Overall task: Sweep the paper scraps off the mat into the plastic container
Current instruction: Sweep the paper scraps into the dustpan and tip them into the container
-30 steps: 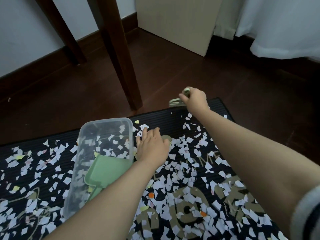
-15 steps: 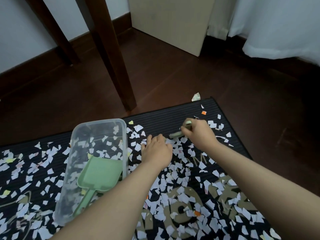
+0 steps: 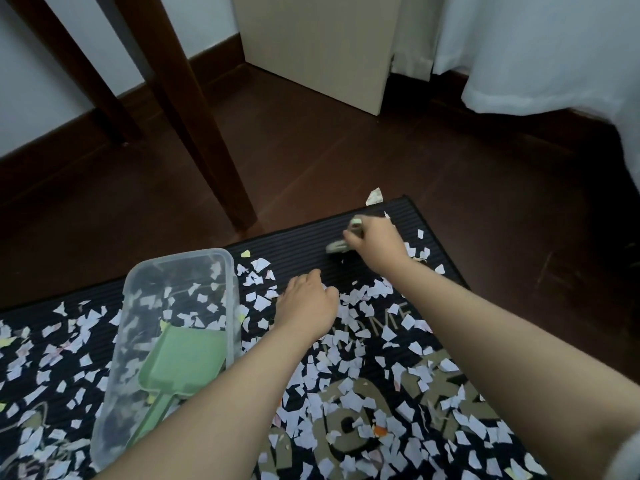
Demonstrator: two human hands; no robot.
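A dark ribbed mat [image 3: 301,249] lies on the floor, strewn with white paper scraps [image 3: 349,355]. My right hand [image 3: 375,244] grips a small pale green brush [image 3: 341,244] near the mat's far edge; the brush is blurred. Fingers apart, my left hand [image 3: 306,308] rests palm down on the mat among scraps, just right of the container. The clear plastic container [image 3: 228,271] lies on the mat at left, with scraps and a green dustpan [image 3: 180,362] inside it.
Dark wooden furniture legs [image 3: 204,133] stand on the wood floor beyond the mat. A beige panel [image 3: 325,46] and white fabric [image 3: 540,53] are at the back. One scrap [image 3: 374,196] lies off the mat's far edge.
My right hand swept the brush toward me, then moved it back out to the mat's far edge. A bare strip of mat shows there. My left hand stayed in place.
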